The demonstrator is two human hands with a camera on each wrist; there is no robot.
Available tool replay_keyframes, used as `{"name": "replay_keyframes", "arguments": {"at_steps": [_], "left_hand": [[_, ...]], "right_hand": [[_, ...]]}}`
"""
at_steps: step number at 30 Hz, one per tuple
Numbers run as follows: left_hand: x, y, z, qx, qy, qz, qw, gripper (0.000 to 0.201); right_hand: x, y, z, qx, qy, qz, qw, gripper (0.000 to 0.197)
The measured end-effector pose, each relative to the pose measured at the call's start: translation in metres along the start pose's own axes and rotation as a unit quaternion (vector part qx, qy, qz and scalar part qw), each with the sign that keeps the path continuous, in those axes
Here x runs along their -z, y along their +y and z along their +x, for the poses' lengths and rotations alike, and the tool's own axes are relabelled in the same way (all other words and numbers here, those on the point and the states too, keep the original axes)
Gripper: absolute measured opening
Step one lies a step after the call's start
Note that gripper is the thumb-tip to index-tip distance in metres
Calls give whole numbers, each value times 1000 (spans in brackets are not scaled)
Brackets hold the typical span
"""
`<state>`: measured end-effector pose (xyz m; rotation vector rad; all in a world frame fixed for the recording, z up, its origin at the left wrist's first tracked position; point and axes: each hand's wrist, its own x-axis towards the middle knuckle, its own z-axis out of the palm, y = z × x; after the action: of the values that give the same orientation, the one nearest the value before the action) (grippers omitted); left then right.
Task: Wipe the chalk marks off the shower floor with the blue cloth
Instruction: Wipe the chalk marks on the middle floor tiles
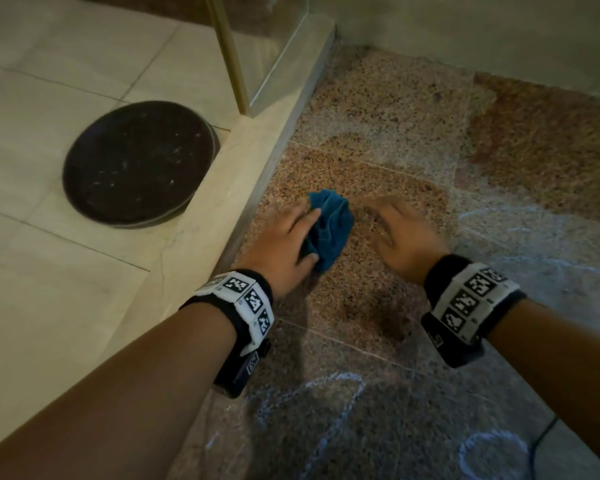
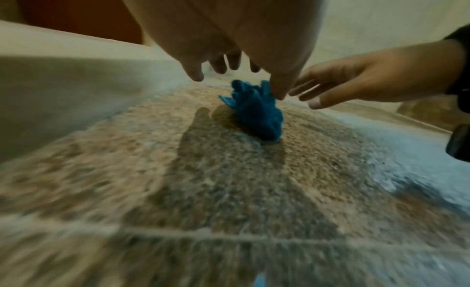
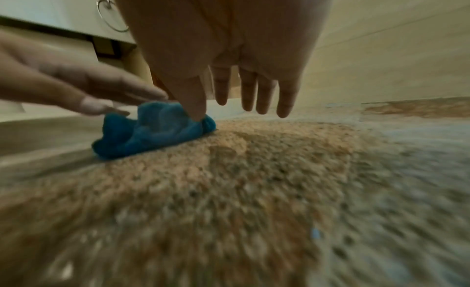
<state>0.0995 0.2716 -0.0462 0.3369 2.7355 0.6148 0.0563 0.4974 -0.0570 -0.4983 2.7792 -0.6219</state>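
Plainly, risks ordered from the biggest thing down, all placed against the blue cloth.

Shower floor (image 1: 378, 306): speckled stone is lying under the cloth; a cleaner-looking patch is surrounding it, so I judge part of the wiping done.

Curb (image 1: 222, 209): a pale raised edge is running just left of the cloth; a wide sweep could be knocking knuckles or bunching the cloth against it.

Dark round tray (image 1: 139, 164): sitting beyond the curb, well left of the cloth; unlikely to be interfering.

Chalk marks (image 1: 312, 407): loops and lines are remaining nearer the person than the cloth, and faint streaks to its right; stopping now would be leaving them.

Left hand (image 1: 284, 244): fingers spread and relaxed, resting on the cloth's left side, not clamped.

Right hand (image 1: 402, 233): blurred, fingers straight and apart, just right of the cloth, thumb touching it, gripping nothing.

Blue cloth (image 1: 328, 230): lying crumpled on the floor between both hands; wadded so, it is offering little contact and could be smearing chalk or slipping from the loose hold.
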Motion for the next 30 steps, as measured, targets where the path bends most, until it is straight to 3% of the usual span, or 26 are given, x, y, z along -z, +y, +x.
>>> {"name": "replay_keyframes", "arguments": {"at_steps": [4,6,9,12,16,19,23,25,28,30], "left_hand": [[-11,23,23,-33,-89,66,993,70],[-14,24,32,12,-124,100,987,68],[-13,20,40,84,-129,135,979,66],[-18,34,41,50,-112,140,983,64],[-33,42,33,-17,-154,97,983,59],[-26,22,26,55,-112,44,991,59],[-13,16,24,138,-89,69,984,62],[-15,27,20,118,-97,70,986,63],[-33,46,8,29,-167,92,981,63],[-39,48,3,23,-170,83,982,62]], "right_hand": [[-10,11,-14,-66,-89,-84,990,66],[-18,12,-20,-77,-128,-126,981,70],[-24,12,-22,-64,-132,-161,976,71],[-27,11,-22,-57,-118,-169,977,72],[-29,13,-23,-46,-115,-173,977,73],[-28,15,-23,-41,-113,-179,977,73],[-27,14,-24,-42,-111,-171,978,72],[-27,13,-24,-41,-104,-168,979,73],[-28,13,-24,-45,-101,-168,979,73],[-28,12,-24,-46,-103,-170,979,73]]}}
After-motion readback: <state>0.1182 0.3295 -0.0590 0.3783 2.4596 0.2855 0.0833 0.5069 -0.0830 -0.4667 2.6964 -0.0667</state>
